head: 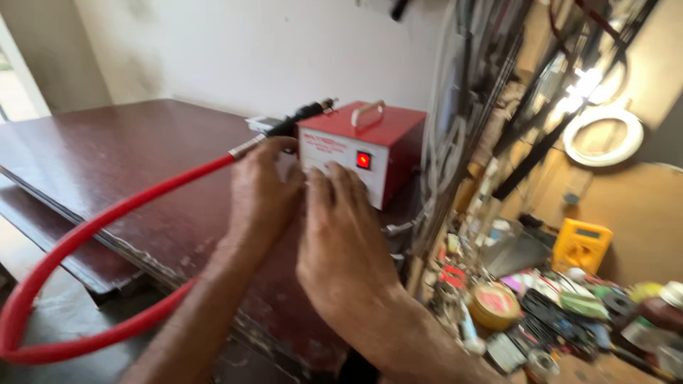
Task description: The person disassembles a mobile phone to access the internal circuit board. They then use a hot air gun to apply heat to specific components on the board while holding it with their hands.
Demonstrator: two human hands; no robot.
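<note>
Hands meet in front of a small red box (377,146) with a white face, a pale handle (368,112) on top and a lit red switch (363,160). It stands on a dark reddish-brown table (107,156), near the table's far right corner and close to the white wall (270,50). The left hand (262,188) has its fingers curled against the lower left part of the box's white face, just under the metal end of a thick red hose (92,235); whether the fingers are clamped on the hose or only resting beside it cannot be told, since the hand's back hides them. The hose runs from that point down and left in a wide loop past the table's edge, and beyond the hand it ends in a black tool tip (302,114) that points up and to the right, level with the top of the box. The right hand (343,231) lies just beside the left one, fingers stretched forward and slightly spread, their tips touching the bottom of the box's white face without closing around anything. To the right, lower down, is a cluttered workbench (626,213) with a yellow meter (582,245), a round tin (496,304) and many small parts. A white ring (605,135) and dark cables (526,153) hang on the wall above it.
</note>
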